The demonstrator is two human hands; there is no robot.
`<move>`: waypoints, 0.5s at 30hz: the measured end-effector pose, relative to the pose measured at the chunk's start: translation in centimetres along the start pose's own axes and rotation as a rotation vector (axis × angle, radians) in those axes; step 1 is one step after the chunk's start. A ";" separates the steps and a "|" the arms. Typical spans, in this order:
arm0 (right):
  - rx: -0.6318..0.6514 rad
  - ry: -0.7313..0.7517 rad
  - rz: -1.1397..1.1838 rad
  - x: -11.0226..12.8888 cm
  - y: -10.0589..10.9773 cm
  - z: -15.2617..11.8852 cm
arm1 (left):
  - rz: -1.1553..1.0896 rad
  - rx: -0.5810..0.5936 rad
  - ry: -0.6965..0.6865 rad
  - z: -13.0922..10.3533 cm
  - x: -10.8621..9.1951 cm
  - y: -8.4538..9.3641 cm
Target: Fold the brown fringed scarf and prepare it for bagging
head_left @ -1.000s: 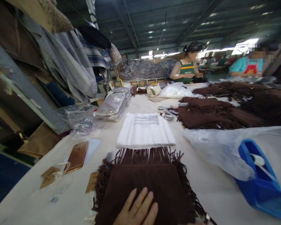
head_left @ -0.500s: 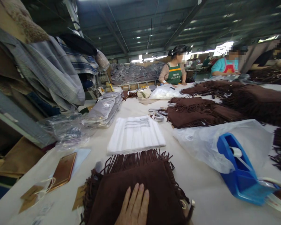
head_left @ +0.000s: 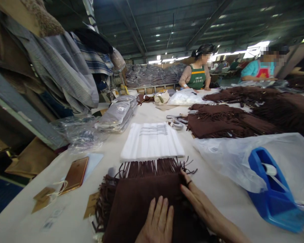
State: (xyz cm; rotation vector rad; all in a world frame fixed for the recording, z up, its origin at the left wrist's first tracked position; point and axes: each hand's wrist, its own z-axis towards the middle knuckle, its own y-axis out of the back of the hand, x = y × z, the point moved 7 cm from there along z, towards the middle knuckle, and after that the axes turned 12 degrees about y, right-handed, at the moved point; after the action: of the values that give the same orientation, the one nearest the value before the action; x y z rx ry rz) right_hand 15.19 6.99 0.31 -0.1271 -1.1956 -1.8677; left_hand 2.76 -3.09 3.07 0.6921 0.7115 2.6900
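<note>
A folded dark brown fringed cloth (head_left: 131, 202) lies on the pale table in front of me, its fringe spread at the far edge and left side. My left hand (head_left: 158, 219) rests flat on its lower middle, fingers stretched out and holding nothing. At the cloth's right edge, near the far corner, my right hand (head_left: 194, 192) touches the fabric with its fingers apart; a ring shows on one finger. Just beyond the fringe sits a stack of white plastic bags (head_left: 153, 143) with printed lines.
Left are a phone (head_left: 77, 172), brown tags (head_left: 43, 197) and wrapped grey packets (head_left: 118, 114). On the right stand a blue tape dispenser (head_left: 271, 192), clear plastic (head_left: 228, 152) and brown fringed cloths (head_left: 228, 123). Two people work behind the table.
My right hand has come into view at the cloth's right edge. My left hand stays flat on the cloth. The view has shifted, moving the scene slightly right.
</note>
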 end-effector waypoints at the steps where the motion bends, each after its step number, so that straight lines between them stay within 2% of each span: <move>1: 0.068 0.039 -0.037 0.8 -0.8 0.4 | -0.024 -0.043 0.028 0.5 -0.2 0.0; 4: 0.172 0.167 -0.239 2.9 -2.9 1.3 | -0.071 -0.115 0.082 1.3 -0.7 -0.3; 7: 0.110 0.229 -0.318 3.5 -4.1 1.4 | -0.067 -0.112 0.086 1.4 -1.1 -0.9; 11: 0.056 0.314 -0.307 2.3 -5.1 0.4 | -0.049 -0.068 0.034 1.1 -1.3 -0.8; 13: 0.002 0.448 -0.340 2.1 -5.2 -0.1 | -0.089 -0.045 0.011 1.0 -0.5 0.0; 15: -0.040 0.577 -0.404 2.1 -5.3 -0.4 | -0.167 -0.011 0.044 0.7 1.7 1.3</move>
State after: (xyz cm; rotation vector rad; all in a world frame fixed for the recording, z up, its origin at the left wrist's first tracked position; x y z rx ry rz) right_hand 10.30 6.10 -2.49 0.6350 -0.8143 -2.0682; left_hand 1.50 -3.31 4.92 0.5469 0.7311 2.5613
